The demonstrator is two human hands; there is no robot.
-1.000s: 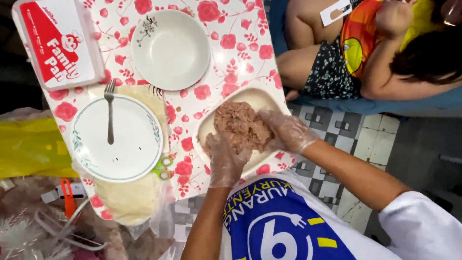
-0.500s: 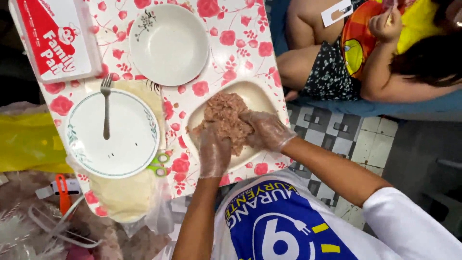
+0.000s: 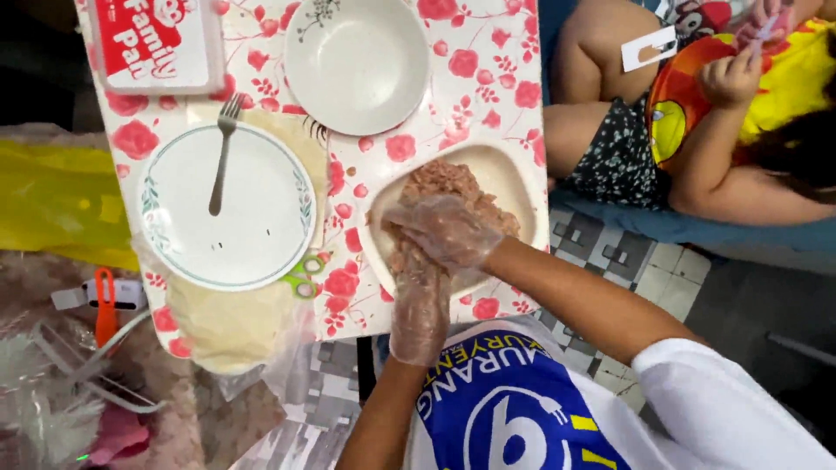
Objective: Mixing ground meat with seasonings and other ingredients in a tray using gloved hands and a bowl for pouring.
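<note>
From the head view, both hands wore thin clear gloves and met over the meat, a pinkish ground mass heaped in a cream dish at the table's right edge. The right hand lay on top, fingers curled down into the heap; the left hand sat beneath it, largely covered, so whether its fingers were closed could not be told. Much of the meat was hidden under the gloves. To the left stood a plate with a fork on it, over a pale bagged sheet whose make was hard to judge. Green scissors peeked from under the plate's rim. A bowl and a red box were cut off at the top. Another person sat at right, partly out of frame.
</note>
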